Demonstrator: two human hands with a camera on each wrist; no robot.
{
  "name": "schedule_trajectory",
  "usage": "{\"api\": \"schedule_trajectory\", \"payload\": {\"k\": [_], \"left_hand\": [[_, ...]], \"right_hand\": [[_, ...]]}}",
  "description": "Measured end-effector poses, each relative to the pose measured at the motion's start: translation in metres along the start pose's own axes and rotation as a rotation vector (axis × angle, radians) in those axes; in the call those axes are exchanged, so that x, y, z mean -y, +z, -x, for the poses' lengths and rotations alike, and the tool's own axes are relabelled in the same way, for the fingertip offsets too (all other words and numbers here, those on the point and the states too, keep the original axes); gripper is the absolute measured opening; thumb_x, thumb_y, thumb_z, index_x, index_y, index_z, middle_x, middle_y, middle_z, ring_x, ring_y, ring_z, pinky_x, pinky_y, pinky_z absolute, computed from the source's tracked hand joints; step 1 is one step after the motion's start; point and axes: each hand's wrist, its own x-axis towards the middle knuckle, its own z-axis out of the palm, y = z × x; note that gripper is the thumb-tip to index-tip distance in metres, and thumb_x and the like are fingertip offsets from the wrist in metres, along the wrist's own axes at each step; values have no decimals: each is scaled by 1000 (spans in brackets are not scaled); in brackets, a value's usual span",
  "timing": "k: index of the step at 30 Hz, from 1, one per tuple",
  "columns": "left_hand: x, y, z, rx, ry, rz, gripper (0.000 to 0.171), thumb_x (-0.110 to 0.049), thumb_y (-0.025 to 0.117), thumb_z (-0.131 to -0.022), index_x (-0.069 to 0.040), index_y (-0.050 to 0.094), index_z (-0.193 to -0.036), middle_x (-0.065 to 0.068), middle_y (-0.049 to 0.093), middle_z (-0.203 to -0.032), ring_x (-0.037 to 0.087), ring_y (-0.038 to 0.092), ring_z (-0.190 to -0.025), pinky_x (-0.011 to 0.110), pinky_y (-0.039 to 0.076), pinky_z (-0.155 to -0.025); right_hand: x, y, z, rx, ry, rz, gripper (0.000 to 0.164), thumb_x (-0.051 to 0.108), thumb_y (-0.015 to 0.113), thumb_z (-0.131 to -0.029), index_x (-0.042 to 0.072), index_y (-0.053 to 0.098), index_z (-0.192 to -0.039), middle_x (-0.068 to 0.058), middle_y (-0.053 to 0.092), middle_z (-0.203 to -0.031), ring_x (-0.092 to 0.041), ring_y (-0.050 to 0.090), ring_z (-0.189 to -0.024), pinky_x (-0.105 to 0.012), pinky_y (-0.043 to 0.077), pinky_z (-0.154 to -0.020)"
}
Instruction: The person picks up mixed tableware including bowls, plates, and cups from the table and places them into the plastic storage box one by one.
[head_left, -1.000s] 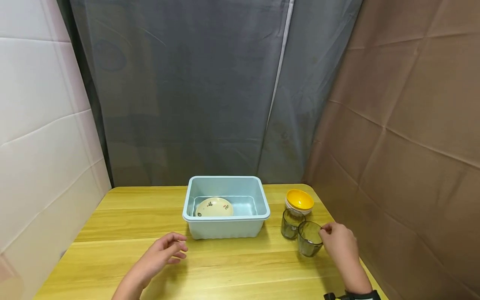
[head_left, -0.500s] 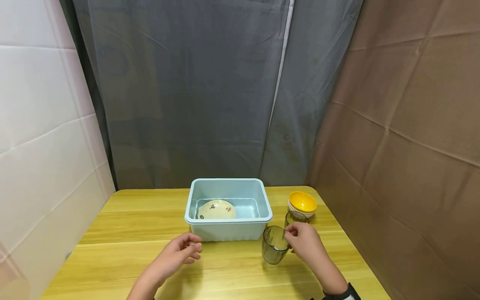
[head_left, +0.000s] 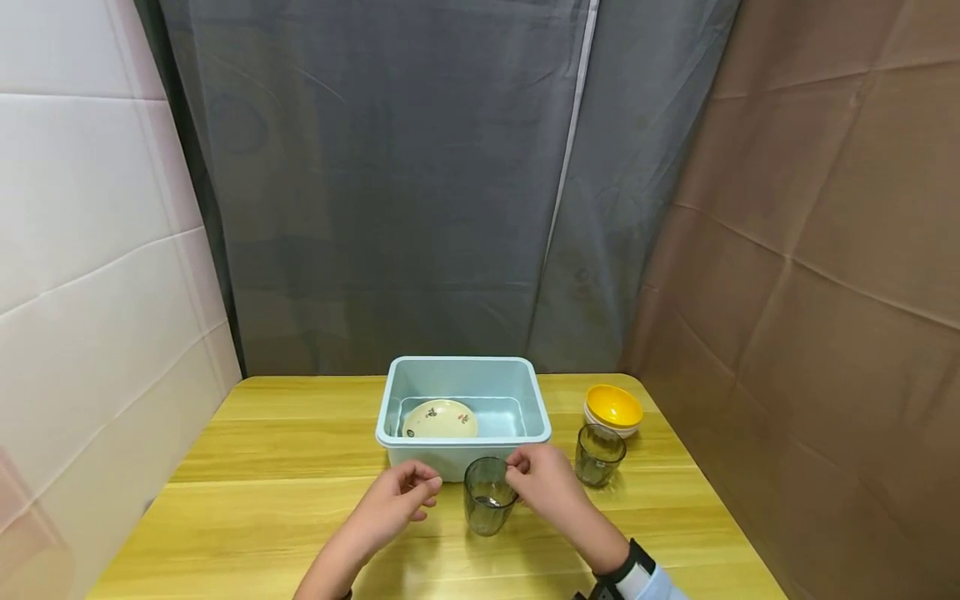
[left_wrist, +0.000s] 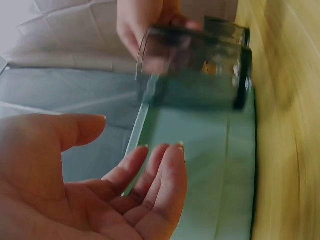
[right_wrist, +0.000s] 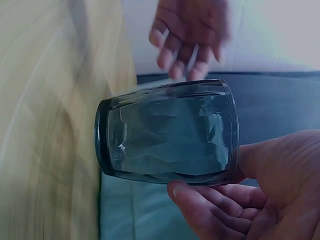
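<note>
My right hand [head_left: 551,487] pinches a smoky grey drinking glass [head_left: 486,504] at the right side of its rim, thumb and fingers on the wall. The glass is upright, in front of the light blue tub [head_left: 457,454]. In the right wrist view the glass [right_wrist: 165,132] shows faceted sides and looks empty. My left hand [head_left: 393,504] is just left of the glass, palm turned toward it, fingers loosely bent and holding nothing. A gap shows between the left fingers and the glass [left_wrist: 195,70] in the left wrist view. A cream plate [head_left: 441,419] with small flower prints lies inside the tub.
A second grey glass [head_left: 599,457] stands on the wooden table [head_left: 300,433] to the right. Behind it a yellow bowl [head_left: 615,406] sits stacked on a white one. Grey cloth [head_left: 405,183] hangs behind the table and brown cloth [head_left: 825,350] on the right.
My right hand has carried the glass leftward from beside the second glass to the front of the tub. My left hand has shifted right, toward the glass.
</note>
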Motion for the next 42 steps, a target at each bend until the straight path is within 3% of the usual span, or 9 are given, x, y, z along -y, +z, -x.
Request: {"api": "schedule_trajectory", "payload": {"k": [8, 12, 19, 27, 35, 42], "left_hand": [[-3, 12, -7, -53, 30, -66, 30, -25, 76, -106, 1, 72, -119, 8, 74, -108, 23, 69, -99, 37, 64, -75], [-3, 14, -9, -78, 29, -116, 31, -25, 77, -104, 1, 72, -118, 6, 74, -104, 21, 70, -90, 37, 64, -71], [-3, 12, -8, -111, 21, -128, 24, -14, 77, -101, 3, 73, -118, 6, 73, -101, 18, 69, -87, 34, 64, -69], [-3, 8, -7, -134, 11, -131, 20, -3, 74, -98, 2, 75, -118, 8, 72, -101, 21, 72, -91, 34, 66, -70], [0, 6, -10, -174, 29, -213, 25, 3, 72, -90, 1, 77, -115, 11, 75, -101, 20, 73, -88, 29, 64, -64], [0, 3, -11, -163, 24, -255, 23, 5, 72, -89, 1, 78, -110, 8, 75, -97, 20, 74, -86, 29, 63, -62]], "right_hand": [[13, 21, -8, 23, -52, 30, 11, 0, 72, -88, 11, 74, -87, 7, 68, -74, -5, 60, -59, -27, 54, -55], [19, 26, -9, 19, -77, 63, 11, 2, 74, -86, 13, 74, -85, 9, 67, -72, -4, 58, -61, -26, 52, -57], [24, 36, -12, -8, -130, 103, 10, 4, 76, -84, 13, 74, -84, 11, 66, -73, -2, 56, -64, -26, 51, -60], [24, 43, -14, 4, -120, 81, 12, 3, 76, -83, 14, 72, -83, 11, 65, -72, -2, 56, -63, -25, 51, -59], [26, 46, -13, 34, -105, 29, 11, 2, 76, -84, 12, 72, -86, 10, 66, -75, -3, 57, -65, -25, 52, -59], [27, 47, -10, 59, -118, 49, 11, 5, 76, -87, 15, 71, -87, 11, 65, -75, -3, 54, -64, -26, 49, -59]]}}
